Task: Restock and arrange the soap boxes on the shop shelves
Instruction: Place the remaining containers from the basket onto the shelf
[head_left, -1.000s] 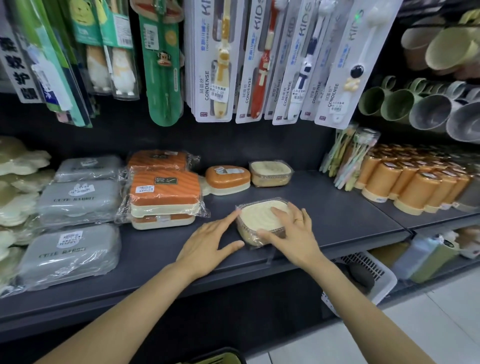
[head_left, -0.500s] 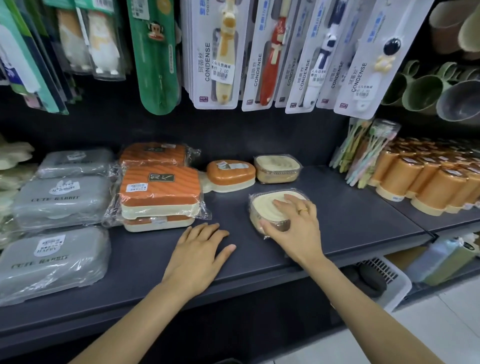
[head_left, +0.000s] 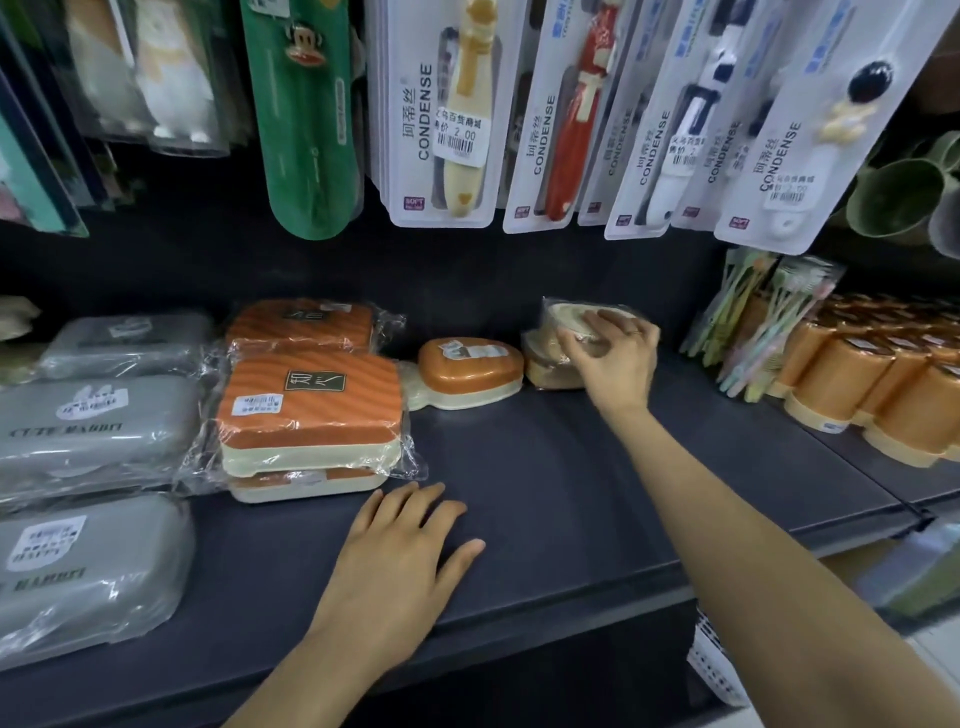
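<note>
A person stacks soap boxes on a dark shop shelf (head_left: 545, 493).
Right hand (head_left: 615, 358) grips a cream soap box (head_left: 569, 317) atop another; left hand (head_left: 400, 566) rests flat, fingers relaxed.

Dark shelf (head_left: 545, 499), soap boxes (head_left: 306, 410) (wrapped), orange cups (head_left: 852, 384)

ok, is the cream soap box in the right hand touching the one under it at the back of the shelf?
Touching. The head view shows the wrapped cream soap box, gripped by the right hand, resting on the lower cream soap box with no gap.
</note>
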